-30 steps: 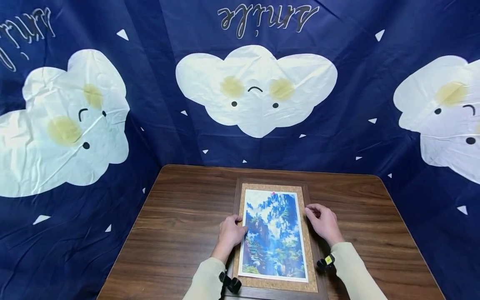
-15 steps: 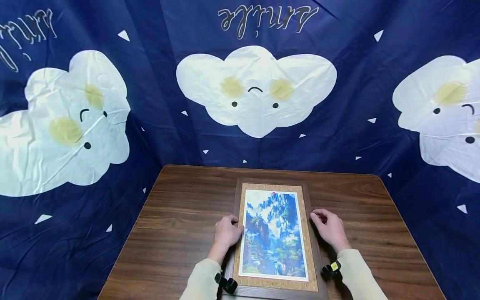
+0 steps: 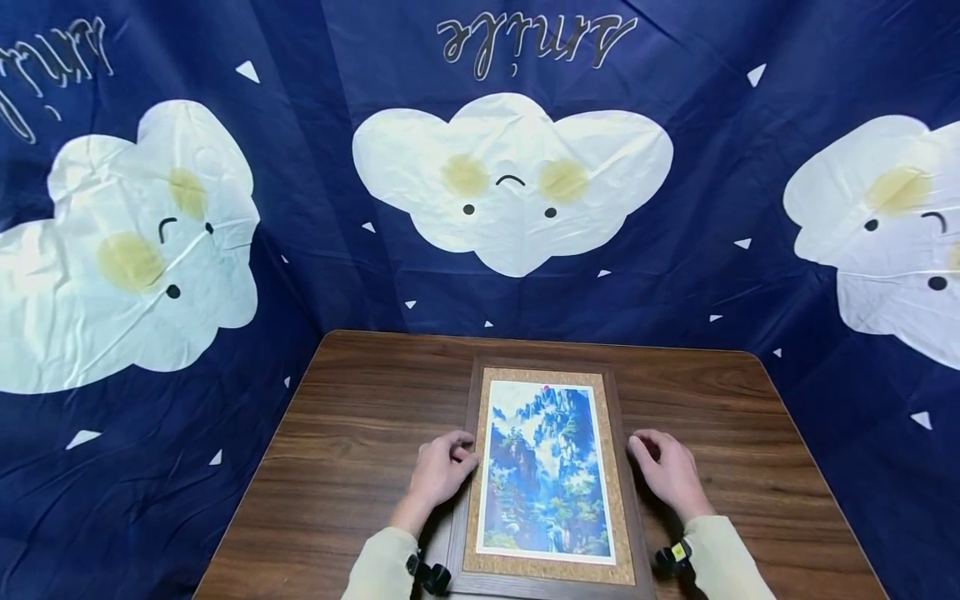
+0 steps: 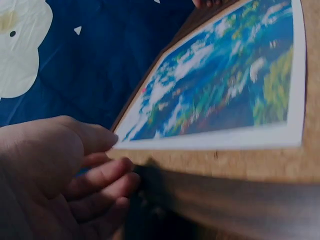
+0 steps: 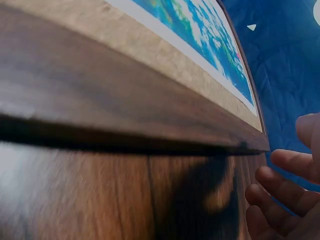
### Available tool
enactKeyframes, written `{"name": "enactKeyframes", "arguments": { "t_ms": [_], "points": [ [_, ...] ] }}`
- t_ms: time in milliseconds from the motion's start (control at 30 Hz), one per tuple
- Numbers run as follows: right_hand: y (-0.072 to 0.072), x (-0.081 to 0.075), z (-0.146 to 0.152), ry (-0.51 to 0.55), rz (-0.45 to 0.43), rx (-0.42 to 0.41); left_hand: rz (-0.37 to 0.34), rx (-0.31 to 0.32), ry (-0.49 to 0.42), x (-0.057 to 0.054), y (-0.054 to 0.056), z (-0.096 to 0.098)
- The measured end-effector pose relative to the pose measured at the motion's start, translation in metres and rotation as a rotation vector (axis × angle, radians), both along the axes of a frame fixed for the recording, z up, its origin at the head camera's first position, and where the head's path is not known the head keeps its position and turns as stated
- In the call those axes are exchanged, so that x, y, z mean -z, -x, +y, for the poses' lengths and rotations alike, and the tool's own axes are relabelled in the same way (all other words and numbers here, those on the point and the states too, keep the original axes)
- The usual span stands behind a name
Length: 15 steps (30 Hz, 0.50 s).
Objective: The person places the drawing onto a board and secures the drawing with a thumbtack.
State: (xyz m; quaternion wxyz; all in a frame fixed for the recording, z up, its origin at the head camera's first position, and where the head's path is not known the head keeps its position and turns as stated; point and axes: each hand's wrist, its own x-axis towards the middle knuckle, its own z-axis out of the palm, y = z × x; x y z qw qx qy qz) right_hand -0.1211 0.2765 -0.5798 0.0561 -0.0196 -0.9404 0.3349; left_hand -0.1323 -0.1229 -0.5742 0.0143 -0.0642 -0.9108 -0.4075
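Note:
A corkboard (image 3: 624, 575) in a dark brown wooden frame lies flat on the table. On it lies a landscape print (image 3: 551, 479) of blue mountains and a waterfall with a white border; a small pink pushpin (image 3: 547, 387) shows at its top edge. My left hand (image 3: 441, 468) is beside the frame's left side, its fingers loosely bent with nothing between them. In the left wrist view, the thumb overlaps the print's corner. My right hand (image 3: 669, 471) is just outside the frame's right side, fingers slightly bent and holding nothing, as the right wrist view also shows.
The brown wood-grain table (image 3: 360, 425) extends to both sides of the board. A dark blue curtain (image 3: 315, 275) with white clouds hangs behind and around it. Each wrist carries a small black camera, such as the left wrist camera (image 3: 429, 575).
My left hand has drawn back leftward, off the print's edge and to the frame's side. My right hand has moved right and toward me. Print and board stay in place.

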Motion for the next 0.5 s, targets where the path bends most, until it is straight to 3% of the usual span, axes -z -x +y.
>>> {"name": "enactKeyframes", "arguments": {
  "t_ms": [133,300,500],
  "points": [
    [-0.007,-0.001,0.003,-0.039,0.043,-0.015,0.097,0.004,0.014,0.002,-0.001,-0.012],
    [-0.014,-0.003,0.008,-0.078,0.045,-0.031,0.236,-0.033,0.184,0.006,-0.002,-0.030],
    [-0.022,0.000,0.016,-0.128,0.104,-0.045,0.207,-0.063,0.347,0.007,-0.001,-0.052]
  ]
}}
